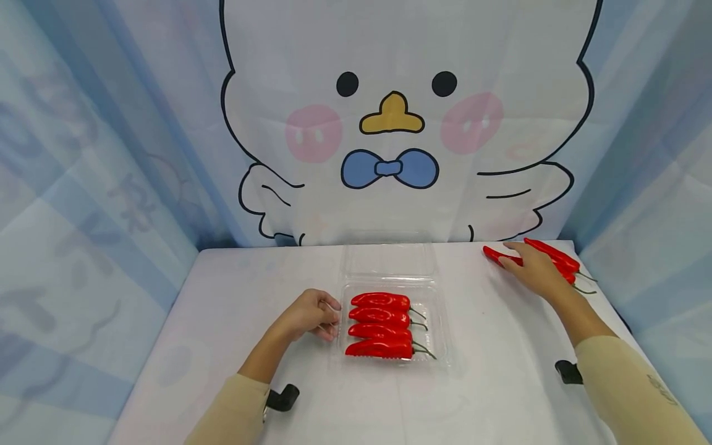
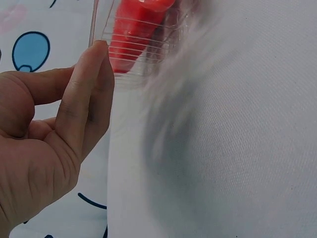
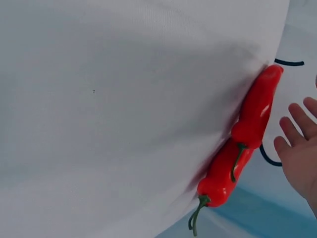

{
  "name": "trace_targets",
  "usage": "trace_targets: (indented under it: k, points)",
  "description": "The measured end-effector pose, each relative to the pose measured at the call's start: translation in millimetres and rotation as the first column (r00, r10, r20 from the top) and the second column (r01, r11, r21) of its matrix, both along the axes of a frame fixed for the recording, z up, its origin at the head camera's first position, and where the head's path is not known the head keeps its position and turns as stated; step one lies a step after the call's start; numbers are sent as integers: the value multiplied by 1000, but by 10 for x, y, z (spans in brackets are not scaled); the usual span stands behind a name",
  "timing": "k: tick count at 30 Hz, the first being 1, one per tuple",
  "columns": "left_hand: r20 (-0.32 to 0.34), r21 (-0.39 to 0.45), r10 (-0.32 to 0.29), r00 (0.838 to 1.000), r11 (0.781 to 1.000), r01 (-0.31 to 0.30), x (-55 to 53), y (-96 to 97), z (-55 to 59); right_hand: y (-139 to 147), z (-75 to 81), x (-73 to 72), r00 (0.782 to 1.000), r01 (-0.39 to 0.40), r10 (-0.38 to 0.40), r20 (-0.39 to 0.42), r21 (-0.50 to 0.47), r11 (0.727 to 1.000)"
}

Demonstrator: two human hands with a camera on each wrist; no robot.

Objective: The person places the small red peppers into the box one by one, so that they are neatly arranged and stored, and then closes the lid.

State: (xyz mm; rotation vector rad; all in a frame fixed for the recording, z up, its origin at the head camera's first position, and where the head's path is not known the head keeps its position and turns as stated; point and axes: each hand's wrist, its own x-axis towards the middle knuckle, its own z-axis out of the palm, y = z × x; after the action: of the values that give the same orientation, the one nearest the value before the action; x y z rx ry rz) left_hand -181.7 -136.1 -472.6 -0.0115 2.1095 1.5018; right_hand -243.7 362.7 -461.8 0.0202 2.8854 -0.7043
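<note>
A clear plastic clamshell box [image 1: 439, 334] lies with its lid [image 1: 389, 262] folded back, and several long red peppers [image 1: 381, 348] sit side by side in its base, green stems to the right. My left hand [image 1: 313, 315] is at the left side of this box. In the left wrist view its straight fingertips [image 2: 99, 49] meet the ribbed wall, a red pepper [image 2: 130, 37] showing through. Over at the far right corner, my right hand [image 1: 534, 269] reaches over loose red peppers [image 1: 556, 254]. The right wrist view shows its fingers [image 3: 297, 119] spread beside two peppers [image 3: 255, 111].
A white cloth covers the table [image 1: 267, 395]. Behind it hangs a curtain [image 1: 389, 204] with a cartoon bird, and blue-white curtains [image 1: 83, 247] stand at both sides. Black wrist mounts [image 1: 283, 397] stick out from both sleeves.
</note>
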Motion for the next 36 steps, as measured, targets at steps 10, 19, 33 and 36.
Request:
trace_targets:
  k: [10, 19, 33, 36]
  points:
    - [1, -4, 2, 1000, 1000, -2, -4, 9, 8, 70, -80, -85, 1000, 18, -18, 18, 19, 1000]
    - [-1, -8, -3, 1000, 1000, 3, -4, 14, 21, 92, -105, -118, 1000, 14, -14, -8, 15, 1000]
    - [3, -15, 4, 1000, 1000, -4, 7, -2, 15, 90, -215, -157, 999, 36, -36, -17, 38, 999]
    - [2, -6, 2, 1000, 1000, -2, 6, -6, 16, 90, -248, -155, 999, 39, -38, -27, 28, 999]
